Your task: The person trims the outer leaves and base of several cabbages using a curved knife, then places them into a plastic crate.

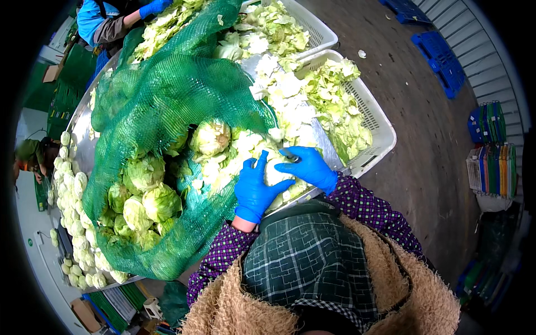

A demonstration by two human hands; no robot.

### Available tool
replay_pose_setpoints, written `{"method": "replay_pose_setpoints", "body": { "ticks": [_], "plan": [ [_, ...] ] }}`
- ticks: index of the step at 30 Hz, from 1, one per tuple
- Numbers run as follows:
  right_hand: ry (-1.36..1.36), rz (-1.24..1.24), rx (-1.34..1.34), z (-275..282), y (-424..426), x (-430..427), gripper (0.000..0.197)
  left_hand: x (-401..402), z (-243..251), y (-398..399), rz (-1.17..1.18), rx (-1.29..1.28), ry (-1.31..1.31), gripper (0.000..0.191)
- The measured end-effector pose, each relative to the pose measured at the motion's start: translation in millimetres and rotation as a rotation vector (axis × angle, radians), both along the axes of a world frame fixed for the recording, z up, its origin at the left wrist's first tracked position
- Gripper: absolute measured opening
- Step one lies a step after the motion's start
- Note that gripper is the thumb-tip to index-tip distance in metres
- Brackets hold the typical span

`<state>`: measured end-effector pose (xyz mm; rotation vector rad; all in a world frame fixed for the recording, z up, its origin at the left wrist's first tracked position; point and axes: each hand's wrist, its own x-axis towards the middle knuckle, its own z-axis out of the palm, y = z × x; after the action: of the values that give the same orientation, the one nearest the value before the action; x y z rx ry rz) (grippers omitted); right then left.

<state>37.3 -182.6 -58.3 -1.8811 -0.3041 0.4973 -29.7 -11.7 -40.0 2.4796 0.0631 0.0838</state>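
My left hand (256, 188), in a blue glove, has its fingers spread around the near side of a pale, trimmed lettuce head (274, 171). Glare washes out much of that head's outline. On its other side, my blue-gloved right hand (307, 165) curls with a small metal tool (296, 159) between thumb and fingers; most of the tool is hidden. Loose lettuce leaves (224, 169) lie around both hands. Beyond my left hand, an untrimmed lettuce head (210, 139) rests near the opening of a green mesh sack (180, 100). Several more lettuce heads (161, 203) sit inside the sack.
White plastic crates of leaves (387, 134) stand along the right side of the metal table (328, 144). Trimmed heads (77, 228) line its left edge. Across the table, a person's blue-gloved hand (155, 7) touches leaves. Blue pallets (441, 63) lie on the floor.
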Motion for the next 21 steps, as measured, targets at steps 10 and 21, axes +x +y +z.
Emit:
{"method": "replay_pose_setpoints", "body": {
  "ticks": [10, 21],
  "plan": [
    [0.298, -0.330, 0.149, -33.6, -32.3, 26.7, 0.024, -8.3, -3.8, 29.0, -0.086, -0.362, -0.007, 0.082],
    [-0.014, 0.150, -0.040, 91.7, 10.7, 3.2, 0.059, 0.0, 20.3, 34.6, 0.058, -1.490, 0.038, 0.086]
  ]
}}
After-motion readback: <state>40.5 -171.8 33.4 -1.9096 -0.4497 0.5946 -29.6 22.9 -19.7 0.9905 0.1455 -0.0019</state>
